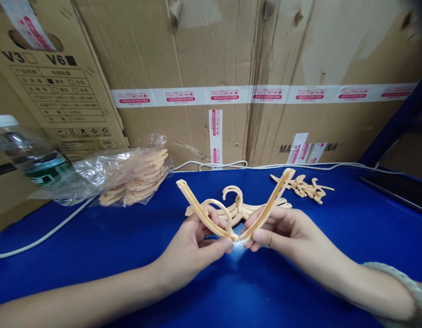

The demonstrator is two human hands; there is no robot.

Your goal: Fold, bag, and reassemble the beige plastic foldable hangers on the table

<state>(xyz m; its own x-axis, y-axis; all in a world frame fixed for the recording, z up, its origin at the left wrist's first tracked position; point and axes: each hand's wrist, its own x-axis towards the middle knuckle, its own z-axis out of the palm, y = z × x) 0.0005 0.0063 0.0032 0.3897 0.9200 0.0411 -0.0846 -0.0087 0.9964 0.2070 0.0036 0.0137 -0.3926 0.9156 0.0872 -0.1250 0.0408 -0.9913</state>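
My left hand (200, 241) pinches a beige plastic hanger arm with a curved hook (225, 212) near its lower end. A second beige hanger arm (272, 199) is gripped between the thumb and fingers of my right hand (281, 230). The two arms rise apart in a V, their lower ends meeting or nearly so between my hands; whether they are joined I cannot tell. Just behind lie beige hangers (233, 192), partly hidden by my hands. Farther right is a small heap of loose beige hook pieces (308, 187).
At the left a clear plastic bag (108, 171) holds several beige hanger parts, beside a plastic bottle (43, 159). A white cable (204, 165) runs along the blue table's (129, 255) back edge. Cardboard boxes (183, 54) stand behind; a dark flat object (398, 193) lies at right.
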